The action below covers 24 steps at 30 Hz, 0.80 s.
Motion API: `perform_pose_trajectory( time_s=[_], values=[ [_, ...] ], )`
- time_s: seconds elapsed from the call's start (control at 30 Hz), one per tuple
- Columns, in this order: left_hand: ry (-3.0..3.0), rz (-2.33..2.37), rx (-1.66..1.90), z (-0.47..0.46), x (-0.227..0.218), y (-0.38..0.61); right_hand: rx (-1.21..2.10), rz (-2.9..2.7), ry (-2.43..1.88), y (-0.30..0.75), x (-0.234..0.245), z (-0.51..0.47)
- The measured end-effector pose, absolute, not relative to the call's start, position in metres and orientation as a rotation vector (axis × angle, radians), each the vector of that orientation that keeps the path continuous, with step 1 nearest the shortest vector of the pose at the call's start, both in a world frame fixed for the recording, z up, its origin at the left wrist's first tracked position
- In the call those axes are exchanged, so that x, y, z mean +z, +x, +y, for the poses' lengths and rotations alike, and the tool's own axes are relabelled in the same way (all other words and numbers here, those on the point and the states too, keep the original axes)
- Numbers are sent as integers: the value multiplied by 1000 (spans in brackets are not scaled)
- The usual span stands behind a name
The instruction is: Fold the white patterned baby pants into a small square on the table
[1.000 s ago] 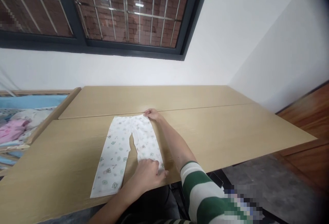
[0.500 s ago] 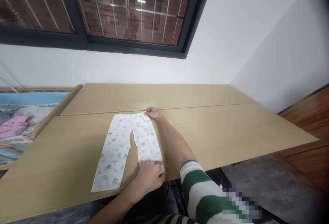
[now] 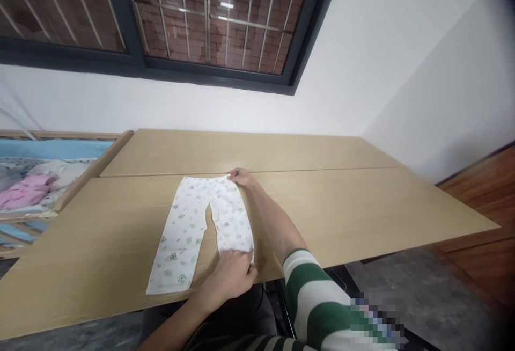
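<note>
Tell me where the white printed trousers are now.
In the head view, the trousers lie on the table, left of centre, with the right hand at the waistband's right corner and the left hand over the right-side leg's lower end.

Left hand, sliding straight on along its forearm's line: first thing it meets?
Past the white pants beneath the left hand, probably the right forearm; depth is hard to judge.

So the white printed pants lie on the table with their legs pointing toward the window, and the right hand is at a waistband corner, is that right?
No: the head view shows the legs pointing away from the window, toward the near table edge. The white printed pants do lie on the table, with the right hand at a waistband corner.
</note>
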<state>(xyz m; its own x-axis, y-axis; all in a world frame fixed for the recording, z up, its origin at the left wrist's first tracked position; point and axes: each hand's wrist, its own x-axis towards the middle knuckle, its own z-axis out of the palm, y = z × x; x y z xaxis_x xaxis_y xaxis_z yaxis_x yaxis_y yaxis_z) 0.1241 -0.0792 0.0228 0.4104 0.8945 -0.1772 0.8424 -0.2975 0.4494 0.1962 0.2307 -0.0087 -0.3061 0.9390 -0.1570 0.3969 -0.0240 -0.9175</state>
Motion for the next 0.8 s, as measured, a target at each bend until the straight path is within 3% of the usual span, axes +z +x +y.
perform_pose_trajectory(
  time_s=[0.47,0.8],
  values=[
    [1464,1258,742,-119,27,54,1126,-1778,-1421,119,26,224],
    [1344,1477,863,-155,20,-12,927,-1920,-1497,13,2,204]
  ],
)
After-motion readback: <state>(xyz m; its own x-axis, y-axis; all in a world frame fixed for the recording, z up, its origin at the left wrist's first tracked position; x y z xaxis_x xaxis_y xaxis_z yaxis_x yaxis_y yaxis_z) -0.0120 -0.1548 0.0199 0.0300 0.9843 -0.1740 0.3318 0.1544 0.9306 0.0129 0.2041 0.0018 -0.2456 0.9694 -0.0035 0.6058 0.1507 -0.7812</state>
